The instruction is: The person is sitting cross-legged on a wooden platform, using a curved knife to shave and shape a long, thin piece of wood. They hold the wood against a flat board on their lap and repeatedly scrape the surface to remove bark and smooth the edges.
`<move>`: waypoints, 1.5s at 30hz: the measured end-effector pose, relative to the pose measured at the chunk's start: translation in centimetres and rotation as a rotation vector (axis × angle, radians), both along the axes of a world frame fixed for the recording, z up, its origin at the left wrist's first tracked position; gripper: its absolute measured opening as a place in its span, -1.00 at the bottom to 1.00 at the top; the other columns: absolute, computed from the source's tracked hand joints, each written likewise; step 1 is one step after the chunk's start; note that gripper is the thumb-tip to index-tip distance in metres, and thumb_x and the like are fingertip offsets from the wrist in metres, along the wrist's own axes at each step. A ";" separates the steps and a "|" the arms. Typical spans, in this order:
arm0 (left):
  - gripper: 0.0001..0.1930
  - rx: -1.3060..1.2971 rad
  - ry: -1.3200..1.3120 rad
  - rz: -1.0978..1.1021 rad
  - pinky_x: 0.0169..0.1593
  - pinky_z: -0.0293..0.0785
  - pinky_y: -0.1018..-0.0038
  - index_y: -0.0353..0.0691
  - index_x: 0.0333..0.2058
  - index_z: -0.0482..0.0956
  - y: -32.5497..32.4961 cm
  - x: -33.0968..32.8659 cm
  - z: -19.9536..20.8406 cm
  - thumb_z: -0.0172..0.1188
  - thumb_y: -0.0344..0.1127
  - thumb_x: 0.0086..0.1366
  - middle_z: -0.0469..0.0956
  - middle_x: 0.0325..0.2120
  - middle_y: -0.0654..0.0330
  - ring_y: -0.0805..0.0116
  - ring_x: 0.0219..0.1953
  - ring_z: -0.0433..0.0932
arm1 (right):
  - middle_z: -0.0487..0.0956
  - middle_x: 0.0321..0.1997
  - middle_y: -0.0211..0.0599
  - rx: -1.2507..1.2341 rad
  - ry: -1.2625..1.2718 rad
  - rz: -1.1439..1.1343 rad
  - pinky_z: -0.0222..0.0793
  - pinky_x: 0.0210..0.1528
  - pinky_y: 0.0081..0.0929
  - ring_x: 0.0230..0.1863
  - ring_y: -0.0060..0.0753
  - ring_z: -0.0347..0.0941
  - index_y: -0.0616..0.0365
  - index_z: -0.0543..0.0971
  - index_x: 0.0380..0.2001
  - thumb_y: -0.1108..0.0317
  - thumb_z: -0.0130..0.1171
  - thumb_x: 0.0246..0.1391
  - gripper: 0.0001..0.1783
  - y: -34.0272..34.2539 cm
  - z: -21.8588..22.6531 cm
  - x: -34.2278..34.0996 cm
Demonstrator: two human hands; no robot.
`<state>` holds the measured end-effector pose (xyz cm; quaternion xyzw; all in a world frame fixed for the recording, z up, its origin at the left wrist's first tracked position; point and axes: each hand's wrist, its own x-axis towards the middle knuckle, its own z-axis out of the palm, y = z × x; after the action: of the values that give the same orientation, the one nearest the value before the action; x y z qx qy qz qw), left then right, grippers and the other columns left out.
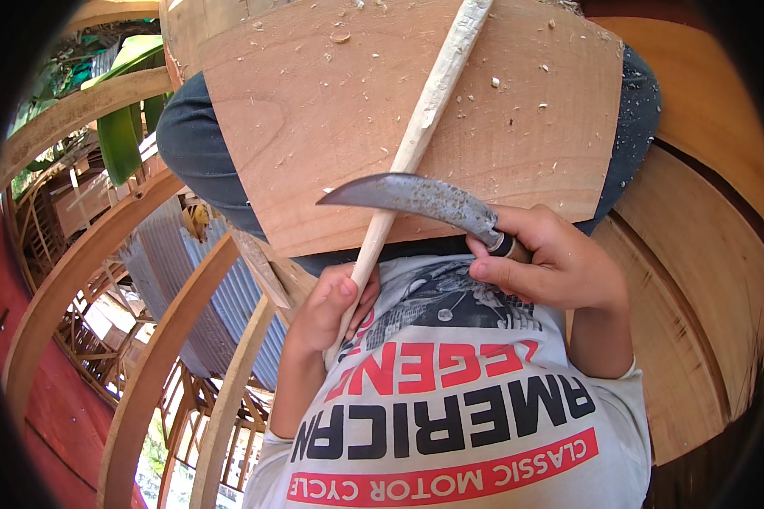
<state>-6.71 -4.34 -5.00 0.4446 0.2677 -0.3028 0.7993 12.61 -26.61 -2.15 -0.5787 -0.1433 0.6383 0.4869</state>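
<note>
A long pale stick [409,146], partly whittled, slants from my waist up across a wooden board on my lap. Near its lower end my left hand [334,300] is closed round it. My right hand [545,257] grips the dark handle of a curved knife [416,197]. The knife's worn, spotted blade lies across the stick, its tip pointing left beyond it. Whether the edge bites into the wood cannot be made out. The stick's lowest end is partly hidden by my left hand.
The flat wooden board [314,127] carries scattered shavings and chips. Wooden rails [168,327] stand at the left, with corrugated metal sheets [238,293] and green leaves [120,140] beyond. Wide planks [666,280] lie at the right.
</note>
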 end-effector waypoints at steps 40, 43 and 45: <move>-0.23 -0.011 0.115 0.001 -0.71 0.13 0.71 -0.27 -0.55 0.31 -0.4 1.1 0.1 0.07 0.51 0.05 0.26 -0.76 0.36 0.66 -0.79 0.20 | 0.44 -0.66 -0.46 0.066 -0.101 0.043 0.15 -0.63 -0.68 -0.61 -0.82 0.26 0.34 0.55 -0.40 0.30 0.21 0.15 -0.74 -0.1 -0.9 1.7; -0.26 0.004 0.119 0.050 -0.71 0.14 0.71 -0.26 -0.56 0.31 -0.8 0.7 0.2 0.14 0.47 0.04 0.27 -0.74 0.37 0.67 -0.79 0.21 | 0.40 -0.71 -0.37 -0.078 0.005 -0.310 0.13 -0.66 -0.65 -0.66 -0.78 0.25 0.32 0.57 -0.38 0.29 0.22 0.13 -0.75 -0.2 -0.3 2.6; -0.27 0.005 0.093 0.013 -0.71 0.14 0.72 -0.27 -0.56 0.32 -0.6 1.1 0.0 0.19 0.43 0.02 0.27 -0.73 0.38 0.68 -0.78 0.21 | 0.42 -0.70 -0.46 0.032 -0.072 -0.147 0.10 -0.67 -0.69 -0.66 -0.83 0.23 0.33 0.56 -0.34 0.28 0.21 0.15 -0.74 -0.3 -0.8 2.0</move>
<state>-5.64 -4.96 -5.04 0.4303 0.3080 -0.3175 0.7869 14.64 -26.89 -2.94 -0.6025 -0.1280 0.5773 0.5360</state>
